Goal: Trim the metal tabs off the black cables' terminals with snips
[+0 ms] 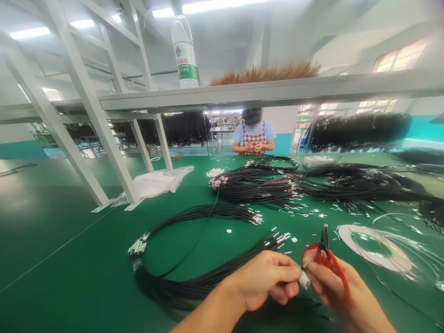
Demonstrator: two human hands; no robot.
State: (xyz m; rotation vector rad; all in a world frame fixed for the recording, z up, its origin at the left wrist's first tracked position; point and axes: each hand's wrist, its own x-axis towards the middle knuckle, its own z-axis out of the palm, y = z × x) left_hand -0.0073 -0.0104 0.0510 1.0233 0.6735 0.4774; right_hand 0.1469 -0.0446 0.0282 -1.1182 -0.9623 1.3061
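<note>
A green desk (83, 240) stretches before me, a person (254, 138) in a checked apron beyond its far edge. A white shelf (222, 95) spans over it, under strip lights (211, 6). A bottle (186, 60) stands on that shelf; I can't tell whether it holds water. A clear bag (163, 180) lies by the shelf's feet, contents unclear. A white box (318, 161) sits near the far edge, a reel (347, 236) toward the right edge. Black cables (156, 282) loop mid-desk. Toward the near edge, my left hand (268, 280) pinches a white piece (305, 280); my right hand (335, 282) fingers it too, gripping red-handled pliers (324, 243).
</note>
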